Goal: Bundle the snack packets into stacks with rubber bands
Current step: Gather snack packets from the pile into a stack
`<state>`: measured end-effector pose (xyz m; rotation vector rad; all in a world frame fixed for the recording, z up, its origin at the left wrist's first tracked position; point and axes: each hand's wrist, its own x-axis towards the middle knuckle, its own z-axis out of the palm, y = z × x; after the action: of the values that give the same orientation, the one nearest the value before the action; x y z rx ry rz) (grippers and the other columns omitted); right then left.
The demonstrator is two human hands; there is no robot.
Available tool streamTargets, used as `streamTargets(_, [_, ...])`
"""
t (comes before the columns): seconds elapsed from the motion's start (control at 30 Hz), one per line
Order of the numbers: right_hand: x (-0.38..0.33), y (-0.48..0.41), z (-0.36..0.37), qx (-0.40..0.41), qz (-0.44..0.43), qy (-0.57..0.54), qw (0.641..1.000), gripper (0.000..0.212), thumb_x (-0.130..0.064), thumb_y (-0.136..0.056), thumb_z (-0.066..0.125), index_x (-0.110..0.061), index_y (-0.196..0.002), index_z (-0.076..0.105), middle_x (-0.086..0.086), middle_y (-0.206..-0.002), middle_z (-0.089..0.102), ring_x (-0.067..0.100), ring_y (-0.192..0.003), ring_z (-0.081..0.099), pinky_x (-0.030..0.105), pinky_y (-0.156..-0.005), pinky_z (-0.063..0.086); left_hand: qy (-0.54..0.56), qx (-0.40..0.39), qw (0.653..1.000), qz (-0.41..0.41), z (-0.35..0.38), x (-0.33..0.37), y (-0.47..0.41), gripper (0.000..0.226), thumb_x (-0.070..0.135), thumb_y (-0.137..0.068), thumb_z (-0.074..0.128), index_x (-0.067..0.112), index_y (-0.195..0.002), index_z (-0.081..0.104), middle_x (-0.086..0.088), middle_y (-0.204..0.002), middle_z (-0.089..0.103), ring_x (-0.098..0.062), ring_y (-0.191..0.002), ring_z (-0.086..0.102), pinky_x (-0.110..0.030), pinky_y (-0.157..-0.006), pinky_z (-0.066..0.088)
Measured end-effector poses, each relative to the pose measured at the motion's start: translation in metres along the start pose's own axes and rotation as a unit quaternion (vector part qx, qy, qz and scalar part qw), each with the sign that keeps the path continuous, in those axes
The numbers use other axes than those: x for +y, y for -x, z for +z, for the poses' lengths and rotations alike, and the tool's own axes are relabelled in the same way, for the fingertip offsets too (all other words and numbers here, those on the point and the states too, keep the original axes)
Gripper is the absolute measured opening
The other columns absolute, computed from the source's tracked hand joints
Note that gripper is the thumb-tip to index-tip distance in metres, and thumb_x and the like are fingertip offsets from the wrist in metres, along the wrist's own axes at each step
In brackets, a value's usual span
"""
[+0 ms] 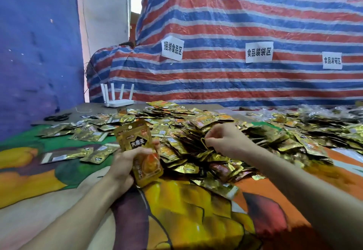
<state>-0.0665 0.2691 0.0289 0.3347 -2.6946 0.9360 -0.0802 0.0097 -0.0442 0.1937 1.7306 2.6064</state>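
Observation:
My left hand [125, 163] grips a small stack of gold snack packets [141, 151], held upright above the table's near part. My right hand [225, 141] hovers over the big heap of gold packets [196, 137], fingers pinched on a thin yellowish rubber band [204, 142] that loops down from the fingertips. The band is apart from the stack. Loose packets [78, 151] lie flat to the left of the stack.
A colourful printed cloth [186, 210] covers the table. A white router [117, 102] with several antennas stands at the back left, dark scissors [58, 117] beside it. A striped tarp [235, 33] with paper labels hangs behind. More packets [314, 124] spread to the right.

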Motion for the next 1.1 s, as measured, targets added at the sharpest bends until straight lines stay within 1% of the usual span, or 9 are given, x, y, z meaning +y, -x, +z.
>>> streamTargets(0.1, [-0.032,-0.023,0.049,-0.018,-0.048,-0.076,0.996,0.006,-0.016,-0.093,0.069,-0.015,-0.095,0.074,-0.005,-0.087,0.070,0.007,-0.078,0.064,0.016,-0.066,0.049,0.013,-0.005,0.999,-0.048,-0.003,0.006,0.004,0.069,0.011,-0.059,0.074,-0.003,-0.126,0.064,-0.028,-0.128,0.062,-0.038,-0.103,0.060,-0.059,-0.105,0.044])
streamTargets(0.23, [-0.063,-0.045,0.091,-0.008,-0.082,-0.146,0.986,0.008,-0.016,-0.089,0.075,-0.012,-0.096,0.079,-0.004,-0.087,0.075,0.007,-0.077,0.068,0.021,-0.068,0.054,0.034,0.011,0.998,-0.057,-0.006,0.009,0.003,0.053,0.017,-0.058,0.074,-0.002,-0.107,0.070,-0.022,-0.098,0.070,-0.034,-0.081,0.068,-0.043,-0.080,0.057])
streamTargets(0.33, [-0.068,-0.054,0.108,0.049,-0.114,-0.154,0.980,0.011,-0.012,-0.088,0.075,-0.014,-0.098,0.081,-0.003,-0.089,0.077,0.007,-0.079,0.071,0.024,-0.073,0.057,0.061,0.022,0.997,-0.052,-0.007,0.010,0.000,0.038,0.017,-0.061,0.072,0.001,-0.095,0.073,-0.023,-0.093,0.068,-0.034,-0.074,0.067,-0.042,-0.069,0.060])
streamTargets(0.57, [-0.052,-0.057,0.127,0.111,-0.156,-0.178,0.965,0.014,-0.005,-0.083,0.077,-0.013,-0.094,0.082,-0.004,-0.087,0.077,0.007,-0.082,0.071,0.028,-0.080,0.058,0.009,0.110,0.994,-0.020,-0.010,0.004,-0.011,0.023,0.001,-0.074,0.073,0.001,-0.097,0.070,-0.025,-0.091,0.067,-0.036,-0.074,0.066,-0.049,-0.076,0.058])
streamTargets(0.67, [-0.047,-0.059,0.121,0.093,-0.143,-0.142,0.975,0.014,-0.015,-0.090,0.075,-0.017,-0.102,0.080,-0.006,-0.092,0.076,0.005,-0.085,0.069,0.023,-0.079,0.056,-0.015,0.131,0.991,-0.011,-0.016,0.005,-0.014,0.023,0.002,-0.070,0.076,0.001,-0.093,0.071,-0.020,-0.083,0.071,-0.032,-0.065,0.068,-0.038,-0.064,0.060])
streamTargets(0.8, [-0.046,-0.056,0.111,-0.019,-0.114,-0.150,0.982,0.012,-0.013,-0.096,0.065,-0.015,-0.091,0.076,0.007,-0.085,0.073,0.015,-0.071,0.062,0.027,-0.063,0.050,-0.009,0.043,0.998,-0.034,-0.030,0.026,-0.017,0.017,0.014,-0.054,0.076,0.008,-0.069,0.073,-0.014,-0.075,0.069,-0.028,-0.062,0.066,-0.034,-0.064,0.058])
streamTargets(0.87, [-0.050,-0.055,0.107,-0.066,-0.079,-0.292,0.951,0.021,-0.005,-0.096,0.059,-0.010,-0.078,0.069,0.008,-0.078,0.067,0.017,-0.073,0.058,0.027,-0.066,0.048,0.012,0.009,0.999,-0.034,-0.039,0.030,-0.019,0.021,0.012,-0.058,0.073,0.007,-0.078,0.076,-0.014,-0.081,0.069,-0.029,-0.068,0.067,-0.039,-0.073,0.058])
streamTargets(0.97, [-0.055,-0.053,0.102,-0.154,-0.049,-0.544,0.823,0.014,-0.006,-0.080,0.051,-0.004,-0.069,0.059,0.007,-0.070,0.061,0.021,-0.075,0.059,0.028,-0.075,0.050,0.036,-0.023,0.999,-0.033,-0.051,0.025,-0.020,0.033,0.015,-0.055,0.074,0.006,-0.087,0.079,-0.015,-0.089,0.069,-0.029,-0.072,0.066,-0.044,-0.081,0.055])
streamTargets(1.1, [-0.050,-0.048,0.100,-0.262,-0.057,-0.663,0.699,0.022,-0.008,-0.078,0.044,-0.003,-0.081,0.064,0.005,-0.066,0.055,0.023,-0.068,0.059,0.039,-0.084,0.052,0.035,-0.086,0.993,-0.066,-0.054,0.017,-0.014,0.049,0.015,-0.041,0.085,0.004,-0.088,0.079,-0.014,-0.088,0.070,-0.028,-0.070,0.068,-0.040,-0.072,0.058])
